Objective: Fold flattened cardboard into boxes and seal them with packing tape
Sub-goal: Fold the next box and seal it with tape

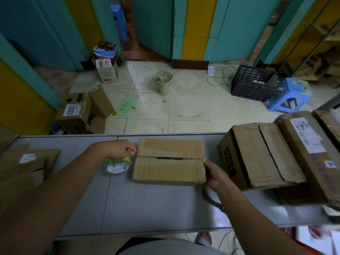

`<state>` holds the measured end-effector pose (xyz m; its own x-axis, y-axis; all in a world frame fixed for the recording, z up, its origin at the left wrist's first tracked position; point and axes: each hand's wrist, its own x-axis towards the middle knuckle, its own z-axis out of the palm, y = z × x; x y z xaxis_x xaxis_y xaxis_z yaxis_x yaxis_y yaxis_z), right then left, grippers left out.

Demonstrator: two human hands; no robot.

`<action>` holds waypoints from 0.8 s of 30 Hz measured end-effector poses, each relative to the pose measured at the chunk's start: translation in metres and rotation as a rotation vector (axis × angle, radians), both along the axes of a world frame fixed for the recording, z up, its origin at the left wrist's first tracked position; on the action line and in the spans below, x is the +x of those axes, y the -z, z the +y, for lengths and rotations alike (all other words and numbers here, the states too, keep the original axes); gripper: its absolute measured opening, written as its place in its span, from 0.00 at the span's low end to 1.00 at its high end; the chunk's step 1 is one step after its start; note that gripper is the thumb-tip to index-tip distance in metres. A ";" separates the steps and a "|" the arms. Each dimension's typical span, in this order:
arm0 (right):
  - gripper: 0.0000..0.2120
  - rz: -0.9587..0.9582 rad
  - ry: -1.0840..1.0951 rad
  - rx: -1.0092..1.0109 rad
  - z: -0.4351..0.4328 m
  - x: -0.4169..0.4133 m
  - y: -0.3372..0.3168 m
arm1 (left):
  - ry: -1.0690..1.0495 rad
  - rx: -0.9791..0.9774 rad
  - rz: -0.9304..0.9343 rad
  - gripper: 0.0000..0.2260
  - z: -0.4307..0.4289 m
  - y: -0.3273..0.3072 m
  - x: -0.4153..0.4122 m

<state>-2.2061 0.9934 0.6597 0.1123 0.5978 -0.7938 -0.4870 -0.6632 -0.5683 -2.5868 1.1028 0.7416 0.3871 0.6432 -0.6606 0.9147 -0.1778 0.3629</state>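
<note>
A small folded cardboard box (170,161) lies on the grey table (147,208), its two top flaps closed with a dark slit along the middle seam. My left hand (120,149) grips a roll of yellow-green packing tape (117,165) just left of the box, fingers curled over the roll's top near the seam's left end. My right hand (216,173) holds the box's right end, thumb at the seam's edge.
Larger cardboard boxes (266,155) crowd the table's right side. Flattened cardboard (27,162) lies at the left. Beyond the table, the tiled floor holds a bin (162,81), a black crate (253,82), a blue stool (289,94) and more boxes (77,111).
</note>
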 end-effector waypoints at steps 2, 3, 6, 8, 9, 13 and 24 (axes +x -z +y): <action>0.17 0.002 -0.057 -0.024 0.002 -0.001 -0.004 | -0.003 -0.006 -0.015 0.12 -0.001 0.004 0.001; 0.18 -0.008 -0.077 -0.025 0.003 -0.002 -0.007 | -0.010 -0.014 -0.034 0.11 -0.002 0.006 0.002; 0.14 -0.168 -0.037 -0.005 0.001 -0.008 -0.009 | -0.052 -0.023 -0.099 0.09 -0.008 0.011 0.005; 0.07 -0.456 -0.009 0.038 0.003 -0.010 -0.012 | -0.077 -0.014 -0.131 0.08 -0.015 0.015 0.004; 0.05 -0.591 -0.045 0.085 0.006 -0.010 -0.014 | -0.098 -0.009 -0.148 0.09 -0.019 0.018 0.003; 0.13 -0.882 -0.286 0.207 0.022 -0.008 -0.023 | -0.203 -0.026 -0.209 0.10 -0.041 0.031 0.004; 0.27 -1.087 -0.729 0.301 0.075 -0.019 -0.062 | -0.539 -0.001 -0.526 0.09 -0.115 0.057 0.053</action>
<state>-2.2249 1.0685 0.7215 0.1809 0.9250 -0.3343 0.7094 -0.3581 -0.6070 -2.5341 0.9874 0.6845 0.2832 0.8326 -0.4761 0.5808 0.2461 0.7759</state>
